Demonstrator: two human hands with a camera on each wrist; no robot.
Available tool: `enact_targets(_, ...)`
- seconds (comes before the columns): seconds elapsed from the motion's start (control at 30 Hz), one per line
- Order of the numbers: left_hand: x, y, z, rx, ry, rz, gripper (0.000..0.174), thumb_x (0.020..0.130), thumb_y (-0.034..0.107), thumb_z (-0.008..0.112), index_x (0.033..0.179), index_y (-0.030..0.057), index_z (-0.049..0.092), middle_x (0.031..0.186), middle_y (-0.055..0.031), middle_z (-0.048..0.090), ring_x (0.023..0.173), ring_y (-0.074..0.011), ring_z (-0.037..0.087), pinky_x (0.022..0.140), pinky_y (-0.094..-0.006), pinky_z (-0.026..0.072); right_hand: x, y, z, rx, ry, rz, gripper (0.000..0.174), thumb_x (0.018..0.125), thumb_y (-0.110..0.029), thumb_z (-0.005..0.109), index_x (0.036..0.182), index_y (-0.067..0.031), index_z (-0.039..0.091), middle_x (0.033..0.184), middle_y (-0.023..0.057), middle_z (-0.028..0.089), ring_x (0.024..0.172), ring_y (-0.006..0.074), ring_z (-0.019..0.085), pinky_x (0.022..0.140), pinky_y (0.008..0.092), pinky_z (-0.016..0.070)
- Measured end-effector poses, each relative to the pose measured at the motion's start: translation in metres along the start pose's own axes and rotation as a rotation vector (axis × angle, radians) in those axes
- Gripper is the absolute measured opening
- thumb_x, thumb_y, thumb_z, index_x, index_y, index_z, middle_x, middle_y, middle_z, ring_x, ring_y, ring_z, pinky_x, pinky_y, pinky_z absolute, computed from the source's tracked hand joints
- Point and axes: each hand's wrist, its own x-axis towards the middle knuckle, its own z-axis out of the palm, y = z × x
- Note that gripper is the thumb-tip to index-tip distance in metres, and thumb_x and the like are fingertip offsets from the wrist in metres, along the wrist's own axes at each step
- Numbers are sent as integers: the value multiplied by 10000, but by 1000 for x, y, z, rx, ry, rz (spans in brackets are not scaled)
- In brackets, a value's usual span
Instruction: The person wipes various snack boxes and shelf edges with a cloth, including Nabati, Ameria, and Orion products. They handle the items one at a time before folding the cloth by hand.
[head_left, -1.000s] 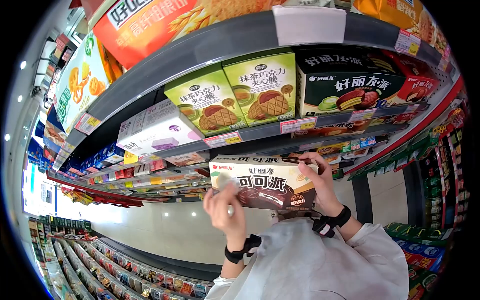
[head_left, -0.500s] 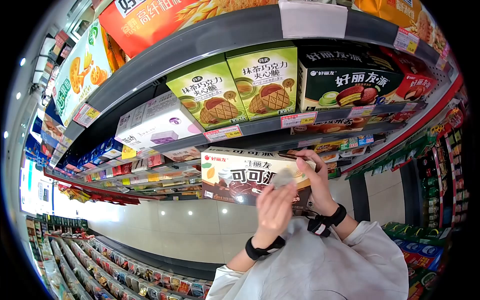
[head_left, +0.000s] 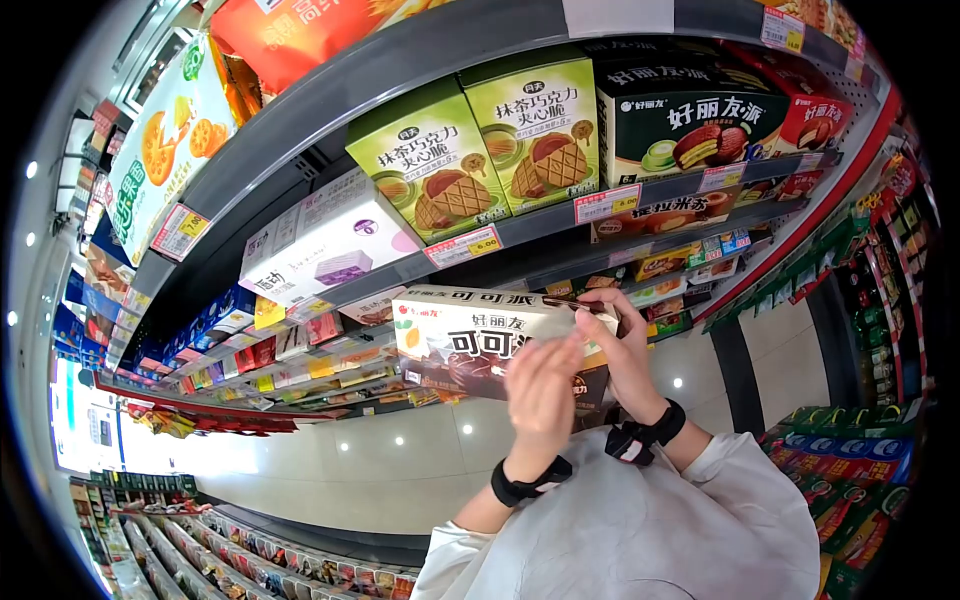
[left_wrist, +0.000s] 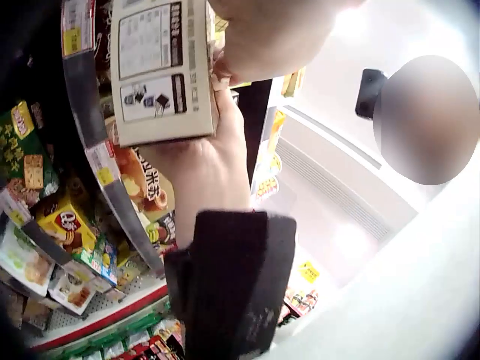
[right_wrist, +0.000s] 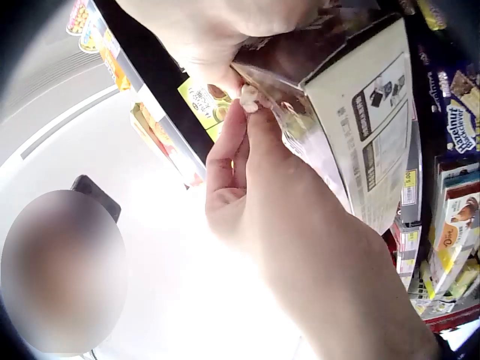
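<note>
A cream-and-brown snack box (head_left: 480,345) is held up in front of the shelf. My right hand (head_left: 625,350) grips its right end, thumb toward the front; the left wrist view shows this hand (left_wrist: 214,169) beside the box's printed end panel (left_wrist: 154,67). My left hand (head_left: 542,395) is raised over the front, covering part of the lettering. In the right wrist view the left hand (right_wrist: 300,195) pinches a small pale thing (right_wrist: 250,97) between thumb and finger, close to the right hand (right_wrist: 217,34). What that thing is, I cannot tell.
Green biscuit boxes (head_left: 430,160), a white box (head_left: 325,240) and a dark pie box (head_left: 690,120) stand on the shelf behind its price-tag edge (head_left: 530,228). Aisle floor (head_left: 400,460) shows below left; bins of packets (head_left: 270,555) stand beyond.
My left hand has moved right, from the box's left part to its right part. The box has shifted slightly left and up, still gripped by my right hand.
</note>
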Motion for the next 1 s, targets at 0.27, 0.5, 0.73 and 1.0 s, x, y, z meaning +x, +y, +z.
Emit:
enact_targets(0.27, -44, -11, -29, -121, -281, 71, 163, 748, -90, 659, 877, 9, 678, 1008, -66, 721, 941, -209, 672, 936, -388, 477, 4, 3, 1, 79, 44, 6, 263, 845, -185, 734, 1006, -17, 612, 945, 30, 619, 853, 72, 560, 767, 216, 443)
enact_targets(0.5, -56, -46, -79, -335, 37, -390, 94, 815, -104, 618, 839, -13, 611, 1062, -144, 697, 998, -241, 656, 966, -440, 467, 14, 0, -17, 5, 66, -47, 259, 842, -173, 737, 1004, -16, 609, 915, 34, 638, 816, 72, 581, 742, 215, 461)
enact_targets(0.73, -33, -33, -77, -479, 292, -560, 110, 842, -123, 593, 900, -30, 599, 1017, -199, 698, 1025, -255, 654, 1007, -447, 434, 9, -6, -12, 29, 65, 33, 267, 844, -187, 736, 1012, -20, 612, 925, 30, 628, 838, 77, 574, 757, 211, 453)
enact_targets(1.0, -25, 9, -6, -55, -75, 18, 174, 765, -89, 660, 886, 35, 676, 1006, -71, 721, 933, -199, 681, 975, -379, 433, 1, 1, -2, -11, 42, -43, 236, 852, -171, 726, 1003, -21, 622, 912, 25, 617, 827, 75, 557, 752, 209, 441)
